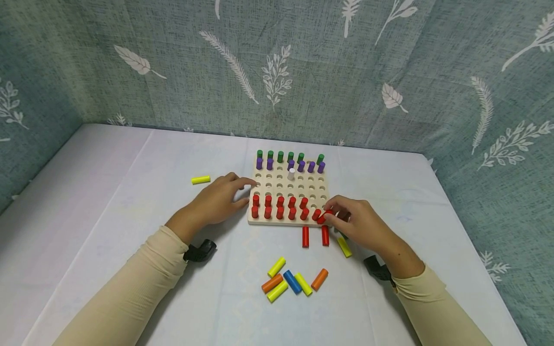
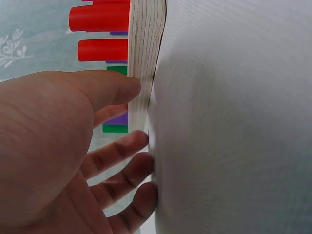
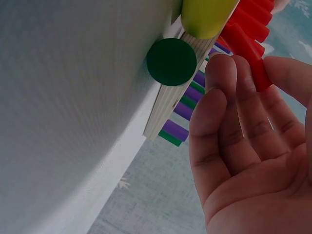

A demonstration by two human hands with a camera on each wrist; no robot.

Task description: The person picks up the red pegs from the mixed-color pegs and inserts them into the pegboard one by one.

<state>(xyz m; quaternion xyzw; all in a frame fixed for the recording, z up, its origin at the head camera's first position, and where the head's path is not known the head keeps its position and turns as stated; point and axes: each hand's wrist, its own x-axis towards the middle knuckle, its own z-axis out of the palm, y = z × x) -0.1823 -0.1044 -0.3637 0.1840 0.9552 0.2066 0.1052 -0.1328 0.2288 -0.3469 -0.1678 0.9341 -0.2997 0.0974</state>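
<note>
A wooden pegboard (image 1: 277, 223) lies flat on the table. Two rows of red pegs (image 1: 280, 212) stand at its near side, purple pegs (image 1: 301, 166) and green pegs (image 1: 280, 156) at the far side, and one white peg (image 1: 291, 174) between. At the board's near right corner my right hand (image 1: 357, 223) pinches a tilted red peg (image 3: 247, 48) between thumb and fingers, beside another leaning red peg (image 1: 317, 214). My left hand (image 1: 216, 199) rests at the board's left edge, thumb (image 2: 114, 87) against its side and index fingertip by the holes, fingers loosely extended.
Two red pegs (image 1: 305, 237) lie before the board. A yellow peg (image 1: 345, 247) and a partly hidden green peg (image 3: 171, 62) lie under my right hand. Nearer, several yellow, orange and blue pegs (image 1: 292, 282) are scattered. Another yellow peg (image 1: 201, 179) lies beyond my left hand.
</note>
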